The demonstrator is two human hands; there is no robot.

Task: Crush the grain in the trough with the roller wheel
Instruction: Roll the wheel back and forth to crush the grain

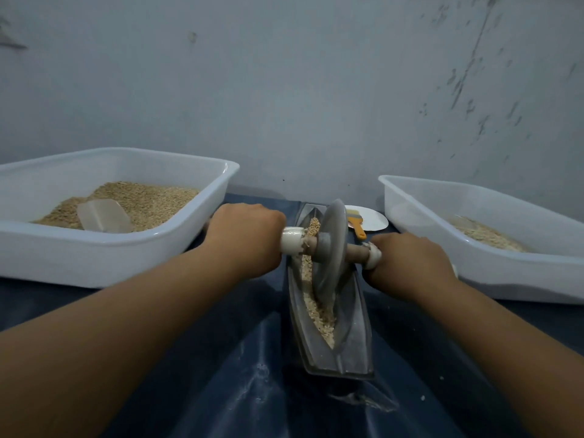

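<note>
While a pale wall (284, 90) closes off the far edge, most of the view is taken up by a dark blue worktop (221, 390). At its left edge a large white tub (104, 257) is set, half filled with whole grain in which a clear scoop (104, 216) is lodged. Against the right edge a second white tub (493, 267) is seen, with a thin layer of paler crushed grain (486, 235) in it. Between the tubs a long, boat-shaped trough (350, 330) runs from the near middle toward the far edge, and grain (319, 314) is strewn along its channel. Standing in that channel is the roller wheel (328, 245), upright on edge. The left hand (243, 238) is wrapped round the axle's left grip, the right hand (410, 263) round the right grip, fingers curled tight on both. Near the far edge a white plate (373, 218) carries a small yellow-handled brush (357, 224).
</note>
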